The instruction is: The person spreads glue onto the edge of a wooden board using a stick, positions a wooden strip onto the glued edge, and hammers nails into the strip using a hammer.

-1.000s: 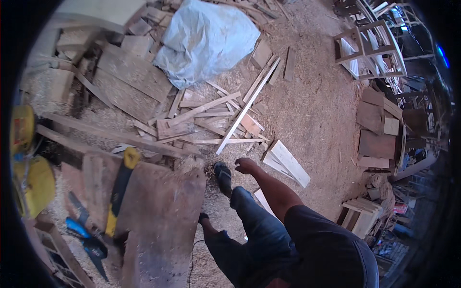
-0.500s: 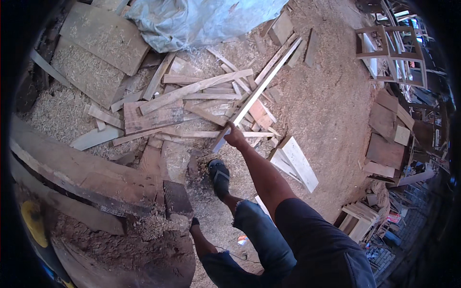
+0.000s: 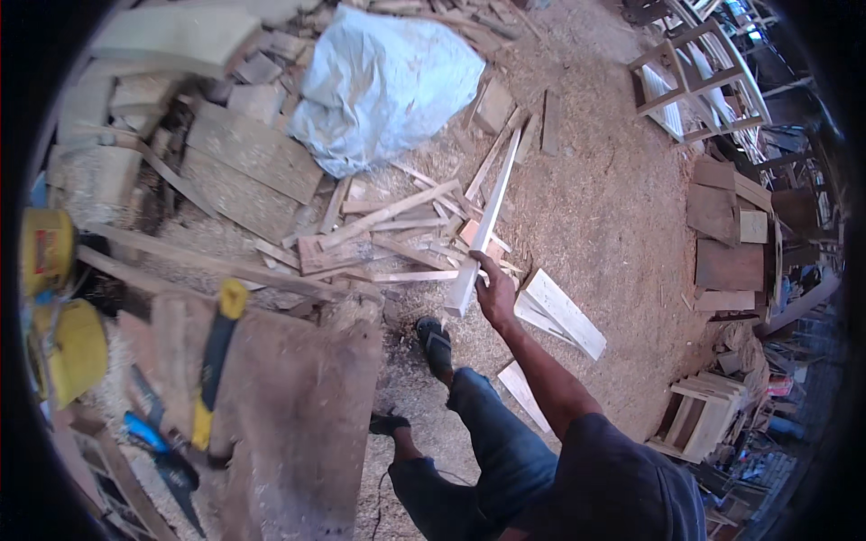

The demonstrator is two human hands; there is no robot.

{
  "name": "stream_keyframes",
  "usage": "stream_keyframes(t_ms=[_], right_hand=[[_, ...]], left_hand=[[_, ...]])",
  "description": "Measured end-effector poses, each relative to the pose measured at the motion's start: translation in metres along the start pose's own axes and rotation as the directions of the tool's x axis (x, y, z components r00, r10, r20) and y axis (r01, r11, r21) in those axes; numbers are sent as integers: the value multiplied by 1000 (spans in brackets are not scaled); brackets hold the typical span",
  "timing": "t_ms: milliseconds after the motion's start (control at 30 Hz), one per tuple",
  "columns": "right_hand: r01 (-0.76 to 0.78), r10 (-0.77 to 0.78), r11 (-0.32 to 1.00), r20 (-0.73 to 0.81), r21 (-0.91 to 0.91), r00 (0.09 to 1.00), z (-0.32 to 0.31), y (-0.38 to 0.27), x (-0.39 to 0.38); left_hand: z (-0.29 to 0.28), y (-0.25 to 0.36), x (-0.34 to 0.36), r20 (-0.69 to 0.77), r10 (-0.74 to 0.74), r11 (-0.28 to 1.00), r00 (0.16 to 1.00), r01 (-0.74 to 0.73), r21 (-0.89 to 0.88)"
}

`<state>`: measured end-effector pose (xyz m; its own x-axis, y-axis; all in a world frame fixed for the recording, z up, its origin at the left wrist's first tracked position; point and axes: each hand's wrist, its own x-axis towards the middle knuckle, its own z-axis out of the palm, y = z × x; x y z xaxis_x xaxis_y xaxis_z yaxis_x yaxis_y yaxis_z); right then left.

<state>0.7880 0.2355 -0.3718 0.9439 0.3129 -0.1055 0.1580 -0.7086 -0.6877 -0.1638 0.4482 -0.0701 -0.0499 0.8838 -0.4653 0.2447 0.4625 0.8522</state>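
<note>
Near the centre, my right hand (image 3: 496,296) is closed round the near end of a long pale wooden batten (image 3: 492,212). The batten slants up and away over a pile of offcuts (image 3: 390,216) on the ground; whether its far end rests on anything is hard to tell. Just right of that hand, pale boards (image 3: 561,316) lie on the sawdust. My left hand is out of view.
A wooden workbench (image 3: 302,406) at lower left bears a black-and-yellow handsaw (image 3: 216,361) and a blue-handled tool (image 3: 149,433). A whitish sack (image 3: 383,86) lies beyond the offcuts. Wooden frames (image 3: 699,81) and stacked boards (image 3: 729,261) line the right side.
My view has swung left, bringing the bench top and tools into sight. The batten's near end has risen in my right hand, which still holds it.
</note>
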Motion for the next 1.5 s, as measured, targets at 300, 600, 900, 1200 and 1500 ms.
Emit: stream_keyframes(t_ms=[300, 600, 900, 1200, 1500], right_hand=[[395, -439, 886, -167, -244, 883, -129, -176, -44], [561, -562, 824, -235, -78, 793, -161, -274, -62], [751, -724, 642, -199, 155, 660, -197, -410, -83], [637, -747, 500, -80, 586, 660, -189, -496, -102], [612, -854, 346, -32, 711, 520, -131, -564, -171]], left_hand=[[31, -46, 59, 485, 148, 650, 862, -455, 609], [37, -72, 92, 364, 292, 765, 885, -444, 466], [108, -98, 118, 223, 298, 894, 928, -353, 274], [192, -48, 95, -143, 472, 882, 870, -468, 63], [213, 49, 11, -286, 418, 902, 862, -432, 14]])
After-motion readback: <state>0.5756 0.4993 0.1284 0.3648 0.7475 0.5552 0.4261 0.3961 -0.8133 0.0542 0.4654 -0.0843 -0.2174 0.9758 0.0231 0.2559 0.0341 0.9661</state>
